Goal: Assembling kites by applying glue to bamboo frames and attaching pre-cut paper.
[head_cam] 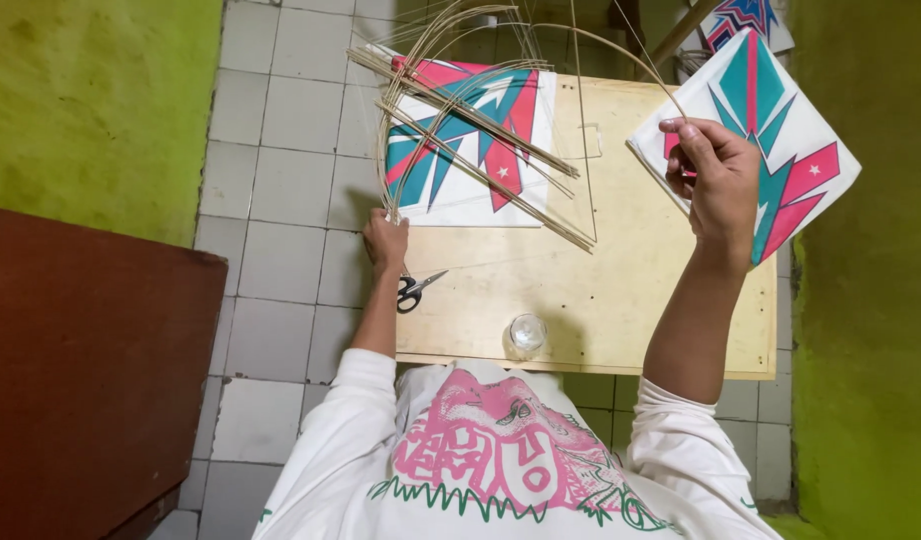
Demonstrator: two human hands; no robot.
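L hand (pixel 386 240) grips bent sticks (pixel 451 100); R hand (pixel 719 180) kite (pixel 771 140); glass jar (pixel 528 333) contents unclear.

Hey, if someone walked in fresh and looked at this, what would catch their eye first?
Probably the bright kite in teal, pink and white, held up at upper right by the right hand. Next, the fan of thin bent sticks that the left hand grips over a second kite sheet on the wooden board, with scissors beside that hand.

A pale wooden board (pixel 621 300) (low table) carries scissors (pixel 413 290), a glass (pixel 527 332), a kite (pixel 471 150).
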